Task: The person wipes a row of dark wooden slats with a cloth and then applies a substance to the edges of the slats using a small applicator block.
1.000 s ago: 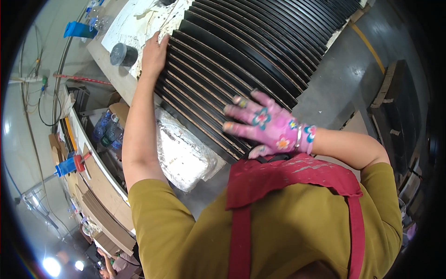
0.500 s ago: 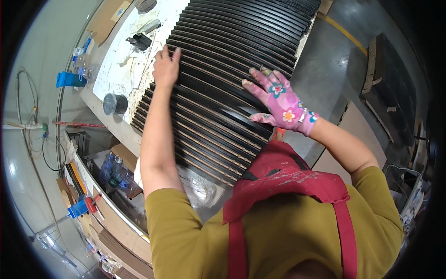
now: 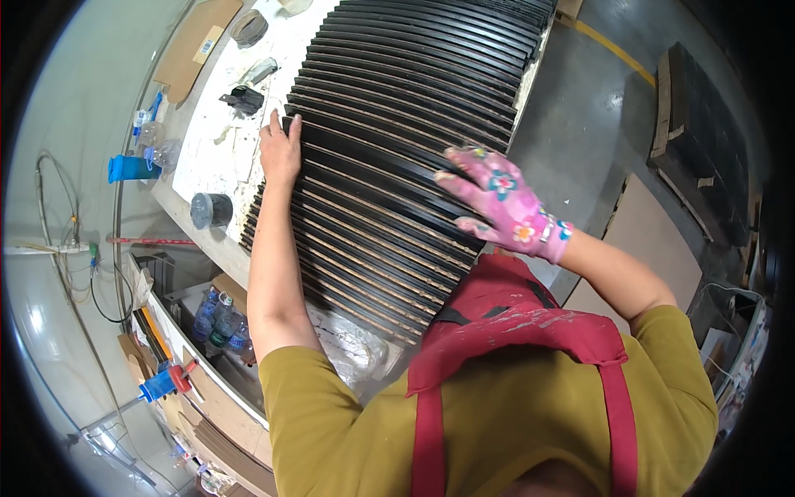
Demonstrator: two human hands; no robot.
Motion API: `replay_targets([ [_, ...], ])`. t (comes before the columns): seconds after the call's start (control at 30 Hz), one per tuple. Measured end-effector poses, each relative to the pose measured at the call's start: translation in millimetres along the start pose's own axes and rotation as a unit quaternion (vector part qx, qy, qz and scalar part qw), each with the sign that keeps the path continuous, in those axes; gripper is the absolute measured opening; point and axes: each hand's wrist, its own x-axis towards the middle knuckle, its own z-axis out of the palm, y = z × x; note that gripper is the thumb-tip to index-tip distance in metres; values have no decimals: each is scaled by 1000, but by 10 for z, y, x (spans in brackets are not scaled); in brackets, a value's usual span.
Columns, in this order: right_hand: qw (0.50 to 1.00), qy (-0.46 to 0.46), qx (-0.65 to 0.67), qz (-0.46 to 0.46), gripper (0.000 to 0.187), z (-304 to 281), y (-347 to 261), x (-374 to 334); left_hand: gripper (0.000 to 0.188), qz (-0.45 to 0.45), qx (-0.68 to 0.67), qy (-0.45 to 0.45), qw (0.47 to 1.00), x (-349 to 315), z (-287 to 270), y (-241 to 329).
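A row of black slats (image 3: 397, 157), standing on edge with pale brown cores showing between them, is lying across a white workbench (image 3: 219, 149), their long axes running from one hand to the other. The bare left hand (image 3: 280, 149) is pressing open-fingered against the slat ends beside it. The right hand (image 3: 501, 203), in a pink flowered glove, is resting flat and spread on the slat tops beneath it. A dark tape roll (image 3: 210, 209) is sitting just left of the left hand.
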Motion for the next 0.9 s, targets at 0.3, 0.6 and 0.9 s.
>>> replay_targets([
  [0.3, 808, 118, 473, 330, 51, 427, 69, -464, 73, -17, 33, -45, 998, 223, 88, 159],
  [0.6, 824, 93, 450, 331, 50, 469, 77, -510, 71, 2, 24, -66, 997, 204, -72, 31],
  [0.9, 843, 96, 423, 319, 52, 391, 126, -571, 67, 10, 31, -63, 997, 298, -15, -23],
])
